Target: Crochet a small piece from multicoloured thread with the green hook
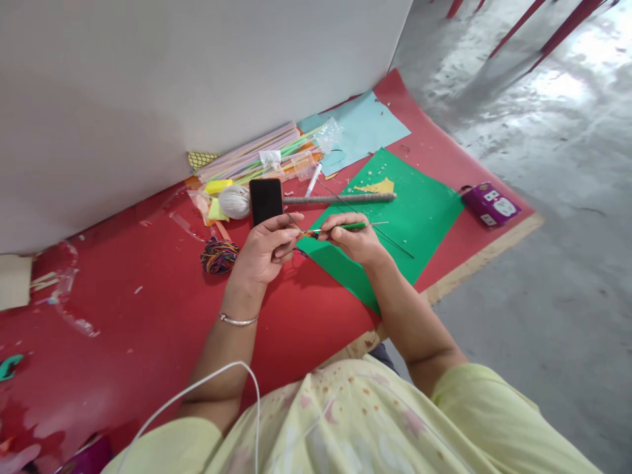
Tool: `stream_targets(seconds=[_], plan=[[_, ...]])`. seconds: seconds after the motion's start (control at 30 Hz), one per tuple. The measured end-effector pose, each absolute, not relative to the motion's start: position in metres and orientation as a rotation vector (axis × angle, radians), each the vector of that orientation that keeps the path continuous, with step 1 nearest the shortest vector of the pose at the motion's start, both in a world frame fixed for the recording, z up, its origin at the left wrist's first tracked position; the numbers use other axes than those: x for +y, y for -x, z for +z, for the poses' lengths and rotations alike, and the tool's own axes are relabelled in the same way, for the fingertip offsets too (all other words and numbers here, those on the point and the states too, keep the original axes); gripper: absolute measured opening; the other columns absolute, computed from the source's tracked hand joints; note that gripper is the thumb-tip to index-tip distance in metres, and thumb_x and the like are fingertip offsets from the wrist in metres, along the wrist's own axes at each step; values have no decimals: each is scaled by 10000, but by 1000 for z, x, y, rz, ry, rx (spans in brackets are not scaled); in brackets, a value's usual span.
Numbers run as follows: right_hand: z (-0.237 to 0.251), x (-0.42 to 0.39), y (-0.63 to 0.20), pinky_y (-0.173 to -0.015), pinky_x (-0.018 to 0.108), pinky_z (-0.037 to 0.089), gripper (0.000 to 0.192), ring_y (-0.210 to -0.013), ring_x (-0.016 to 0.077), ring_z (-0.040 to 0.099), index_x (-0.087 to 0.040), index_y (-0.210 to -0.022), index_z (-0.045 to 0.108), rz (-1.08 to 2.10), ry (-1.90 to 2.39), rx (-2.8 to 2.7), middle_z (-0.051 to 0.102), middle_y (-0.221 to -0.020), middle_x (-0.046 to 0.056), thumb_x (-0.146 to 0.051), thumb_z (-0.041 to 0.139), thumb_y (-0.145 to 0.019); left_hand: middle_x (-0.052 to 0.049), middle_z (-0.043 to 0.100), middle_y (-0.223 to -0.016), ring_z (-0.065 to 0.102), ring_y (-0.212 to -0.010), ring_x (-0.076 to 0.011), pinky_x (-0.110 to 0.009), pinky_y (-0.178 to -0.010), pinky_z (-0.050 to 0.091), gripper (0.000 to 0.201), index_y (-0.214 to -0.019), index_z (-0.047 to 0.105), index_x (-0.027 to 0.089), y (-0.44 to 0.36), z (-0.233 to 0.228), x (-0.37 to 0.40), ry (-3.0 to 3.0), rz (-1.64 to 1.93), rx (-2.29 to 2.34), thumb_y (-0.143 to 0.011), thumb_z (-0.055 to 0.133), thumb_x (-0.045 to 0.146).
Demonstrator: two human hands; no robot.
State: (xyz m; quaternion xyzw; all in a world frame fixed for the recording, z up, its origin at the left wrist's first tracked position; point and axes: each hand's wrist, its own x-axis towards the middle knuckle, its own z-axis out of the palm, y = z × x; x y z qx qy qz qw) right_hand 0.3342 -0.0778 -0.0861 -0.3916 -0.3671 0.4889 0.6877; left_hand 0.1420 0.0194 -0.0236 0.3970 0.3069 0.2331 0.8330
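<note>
We're mid-wrap: left hand (264,253) pinches the thread end on the wire (340,227), right hand (353,240) grips its green stem over the green sheet's (419,217) near edge; next turn likely needs steady tension.

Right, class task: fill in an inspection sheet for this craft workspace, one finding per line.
Surface: red mat on grey floor, green paper sheet on top.
Job's things: thin green-handled tool in right hand; small orange piece at left hand fingers.
Clutter: black phone, white yarn ball, multicoloured yarn, straws bundle, grey rod, purple box.
Fingers: both pinching.
Cables: white cable over left arm.
Surroundings: white wall, red chair legs.
</note>
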Motion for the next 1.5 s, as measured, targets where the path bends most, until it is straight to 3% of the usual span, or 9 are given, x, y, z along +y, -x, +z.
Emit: stream_targets(seconds=[0.17, 0.33, 0.5, 0.73, 1.13, 1.5], plan=[[-88, -78, -337, -675, 234, 611, 302, -716, 147, 782, -242, -890, 888, 1083, 854, -865, 840, -782, 37, -499, 958, -746, 43, 623, -665, 298, -430, -1, -168, -409, 180, 342, -996, 815, 153, -141, -24, 20, -878, 514, 665, -660, 870, 178], [-87, -77, -337, -727, 265, 638, 274, -734, 155, 786, -252, -894, 890, 1050, 858, -901, 845, -800, 36, -480, 954, -757, 71, 533, -582, 291, -433, -10, -172, -413, 171, 316, -956, 816, 155, -144, -23, 18, -921, 575, 711, -647, 876, 183], [-85, -77, -336, -789, 298, 643, 243, -773, 163, 785, -259, -909, 890, 971, 904, -940, 851, -834, 35, -463, 936, -786, 63, 567, -600, 297, -427, -10, -186, -411, 183, 311, -942, 816, 165, -146, -22, 15, -973, 670, 737, -640, 882, 190], [-81, -79, -337, -784, 284, 628, 192, -783, 155, 785, -268, -932, 891, 930, 896, -997, 856, -852, 31, -425, 915, -825, 77, 530, -568, 294, -421, -13, -185, -412, 195, 305, -937, 811, 168, -147, -20, 12, -1002, 712, 759, -642, 883, 199], [-78, -81, -337, -769, 296, 615, 186, -776, 161, 771, -260, -898, 885, 893, 972, -1032, 852, -852, 33, -428, 912, -823, 37, 628, -705, 318, -429, 0, -185, -407, 201, 284, -924, 827, 176, -148, -21, 12, -1027, 755, 766, -646, 883, 185], [-62, -84, -329, -730, 297, 567, 188, -765, 168, 744, -250, -904, 877, 670, 1129, -1160, 831, -841, 39, -435, 866, -874, 28, 664, -723, 388, -483, -27, -189, -437, 276, 283, -981, 845, 203, -148, -31, 11, -1160, 858, 864, -705, 902, 231]])
